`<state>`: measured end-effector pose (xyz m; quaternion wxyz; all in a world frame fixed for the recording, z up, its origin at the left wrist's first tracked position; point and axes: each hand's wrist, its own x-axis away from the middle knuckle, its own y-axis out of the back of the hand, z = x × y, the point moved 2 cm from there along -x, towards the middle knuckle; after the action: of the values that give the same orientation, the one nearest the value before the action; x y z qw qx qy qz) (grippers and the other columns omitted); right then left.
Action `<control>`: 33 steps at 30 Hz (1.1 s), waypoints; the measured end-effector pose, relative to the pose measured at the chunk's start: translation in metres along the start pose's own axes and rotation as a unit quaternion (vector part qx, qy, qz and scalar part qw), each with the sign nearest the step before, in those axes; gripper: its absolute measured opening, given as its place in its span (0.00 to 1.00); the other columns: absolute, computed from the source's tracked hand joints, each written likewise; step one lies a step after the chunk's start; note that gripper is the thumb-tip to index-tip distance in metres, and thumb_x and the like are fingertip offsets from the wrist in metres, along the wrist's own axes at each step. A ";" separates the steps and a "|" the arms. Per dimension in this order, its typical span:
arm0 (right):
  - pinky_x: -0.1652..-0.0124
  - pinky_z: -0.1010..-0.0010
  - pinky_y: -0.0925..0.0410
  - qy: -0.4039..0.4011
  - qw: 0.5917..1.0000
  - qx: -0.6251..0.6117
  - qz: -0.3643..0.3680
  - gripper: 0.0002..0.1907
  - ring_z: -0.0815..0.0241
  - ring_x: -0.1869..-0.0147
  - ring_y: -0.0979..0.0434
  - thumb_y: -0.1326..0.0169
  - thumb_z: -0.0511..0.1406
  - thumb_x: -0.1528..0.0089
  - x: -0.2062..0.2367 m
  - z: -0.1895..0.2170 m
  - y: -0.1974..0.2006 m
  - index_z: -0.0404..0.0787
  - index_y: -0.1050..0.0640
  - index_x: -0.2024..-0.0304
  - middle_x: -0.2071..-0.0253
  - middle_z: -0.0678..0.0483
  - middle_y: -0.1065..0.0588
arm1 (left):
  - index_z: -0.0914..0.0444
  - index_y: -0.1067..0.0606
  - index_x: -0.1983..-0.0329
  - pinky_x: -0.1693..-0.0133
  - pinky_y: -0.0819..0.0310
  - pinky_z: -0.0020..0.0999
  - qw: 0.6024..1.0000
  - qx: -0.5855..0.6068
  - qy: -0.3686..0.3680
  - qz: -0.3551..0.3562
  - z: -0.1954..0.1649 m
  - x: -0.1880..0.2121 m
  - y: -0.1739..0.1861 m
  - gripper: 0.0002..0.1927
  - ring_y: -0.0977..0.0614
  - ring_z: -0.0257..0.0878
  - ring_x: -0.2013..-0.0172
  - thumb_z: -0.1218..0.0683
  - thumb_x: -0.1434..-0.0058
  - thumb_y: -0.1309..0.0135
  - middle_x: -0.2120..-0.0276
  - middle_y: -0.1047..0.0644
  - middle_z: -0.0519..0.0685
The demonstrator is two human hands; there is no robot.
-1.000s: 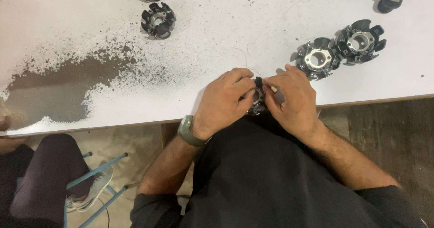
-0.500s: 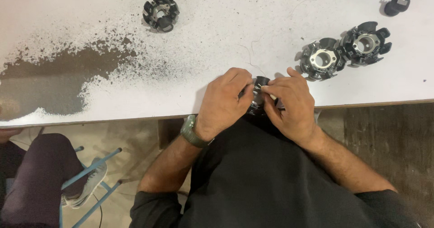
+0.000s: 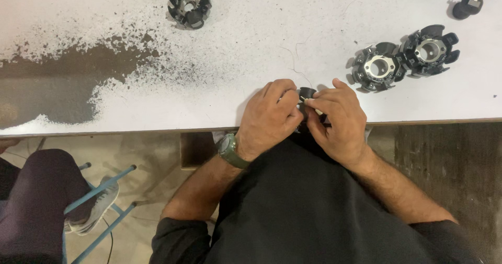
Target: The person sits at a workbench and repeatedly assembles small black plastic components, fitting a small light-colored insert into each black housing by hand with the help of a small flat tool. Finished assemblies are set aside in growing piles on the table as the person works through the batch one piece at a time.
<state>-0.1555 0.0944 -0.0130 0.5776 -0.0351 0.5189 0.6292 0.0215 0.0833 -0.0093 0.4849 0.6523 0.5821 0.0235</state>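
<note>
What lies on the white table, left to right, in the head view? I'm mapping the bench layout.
Dark worn patch → lone black toothed part → left hand → right hand → toothed part with a silver hub → its neighbour.

- The white tabletop (image 3: 130, 13) has a big worn patch (image 3: 47, 86) where the paint is gone and it looks brown.
- The floor (image 3: 151, 154) below is pale and dusty.
- A blue metal chair frame (image 3: 99, 191) stands at the left.
</note>
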 end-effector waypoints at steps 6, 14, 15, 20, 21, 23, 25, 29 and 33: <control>0.33 0.45 0.32 0.003 1.000 0.018 0.005 0.18 0.51 0.49 0.21 0.34 0.22 0.42 -0.003 -0.001 -0.002 0.39 0.24 0.54 0.58 0.50 0.24 | 0.65 0.28 0.60 0.56 0.26 0.44 1.000 -0.005 0.006 -0.018 -0.001 0.000 -0.004 0.10 0.22 0.50 0.56 0.64 0.44 0.44 0.55 0.26 0.52; 0.31 0.45 0.38 -0.031 0.995 0.091 0.021 0.13 0.48 0.48 0.23 0.36 0.25 0.39 -0.009 -0.019 0.023 0.38 0.23 0.54 0.57 0.49 0.24 | 0.66 0.29 0.44 0.43 0.27 0.48 0.986 -0.152 0.058 -0.049 0.065 -0.011 0.030 0.26 0.23 0.52 0.44 0.46 0.36 0.37 0.44 0.27 0.59; 0.30 0.47 0.38 -0.043 0.994 0.102 0.018 0.12 0.49 0.49 0.23 0.36 0.25 0.37 -0.008 -0.024 0.028 0.39 0.23 0.53 0.57 0.50 0.24 | 0.68 0.31 0.40 0.43 0.31 0.54 0.970 -0.215 0.103 -0.046 0.091 -0.020 0.049 0.36 0.25 0.55 0.43 0.40 0.39 0.35 0.42 0.28 0.64; 0.28 0.50 0.38 -0.070 0.987 0.142 0.007 0.08 0.50 0.48 0.24 0.36 0.27 0.30 0.000 -0.052 0.044 0.38 0.24 0.52 0.56 0.52 0.24 | 0.75 0.45 0.28 0.44 0.32 0.58 0.958 -0.221 0.172 -0.067 0.161 -0.071 0.107 0.56 0.28 0.61 0.42 0.32 0.36 0.30 0.40 0.32 0.73; 0.29 0.50 0.38 -0.072 0.986 0.147 0.004 0.08 0.50 0.48 0.24 0.36 0.28 0.29 0.001 -0.059 0.046 0.38 0.24 0.52 0.57 0.52 0.24 | 0.73 0.47 0.26 0.44 0.31 0.56 0.944 -0.213 0.250 -0.003 0.162 -0.073 0.107 0.58 0.27 0.59 0.43 0.32 0.40 0.31 0.41 0.30 0.70; 0.29 0.50 0.38 -0.084 0.984 0.158 0.000 0.08 0.50 0.48 0.24 0.36 0.28 0.29 0.002 -0.070 0.051 0.39 0.24 0.52 0.58 0.52 0.25 | 0.68 0.52 0.23 0.45 0.28 0.53 0.890 -0.187 0.394 0.134 0.152 -0.066 0.103 0.63 0.25 0.54 0.46 0.32 0.49 0.34 0.44 0.28 0.64; 0.28 0.50 0.38 -0.083 0.983 0.163 -0.013 0.08 0.50 0.49 0.25 0.36 0.28 0.28 0.004 -0.078 0.057 0.38 0.23 0.51 0.58 0.51 0.26 | 0.71 0.51 0.25 0.48 0.29 0.55 0.918 -0.281 0.262 0.099 0.127 -0.056 0.105 0.65 0.26 0.55 0.45 0.32 0.51 0.30 0.45 0.28 0.66; 0.27 0.52 0.41 -0.098 0.986 0.131 -0.040 0.08 0.52 0.49 0.26 0.38 0.26 0.26 0.012 -0.079 0.062 0.38 0.25 0.50 0.54 0.52 0.25 | 0.65 0.50 0.24 0.46 0.29 0.48 0.875 -0.481 -0.007 0.048 0.098 -0.060 0.091 0.74 0.26 0.52 0.40 0.16 0.60 0.37 0.36 0.28 0.65; 0.26 0.51 0.42 -0.089 0.991 0.072 -0.075 0.09 0.54 0.46 0.24 0.39 0.26 0.26 0.015 -0.072 0.058 0.38 0.26 0.48 0.53 0.52 0.23 | 0.66 0.54 0.22 0.43 0.29 0.48 0.958 -0.107 0.169 0.205 0.078 -0.058 0.049 0.59 0.24 0.50 0.49 0.41 0.45 0.32 0.45 0.26 0.59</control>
<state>-0.2447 0.0667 -0.0200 0.6680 0.0246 0.5053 0.5457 0.0849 -0.0017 0.0125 0.4316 0.6882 0.5034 0.2943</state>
